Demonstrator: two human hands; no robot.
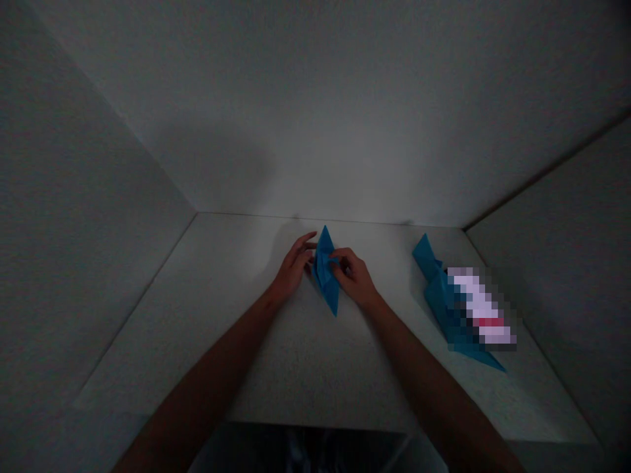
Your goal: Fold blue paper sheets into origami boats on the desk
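A blue folded paper (326, 272), pointed at its top and bottom ends, stands between my two hands near the middle of the white surface. My right hand (355, 276) pinches its right side between thumb and forefinger, with the other fingers curled in. On the opposite side, my left hand (294, 266) has its fingers stretched out and apart, tips close to or touching the paper's left edge. Whether the left thumb presses on the paper is hard to see in the dim light.
To the right lies a larger blue folded paper piece (434, 295), partly covered by a pixelated patch (480, 305). White walls rise behind and on both sides of the white surface (315, 368). Its front edge runs just before my body.
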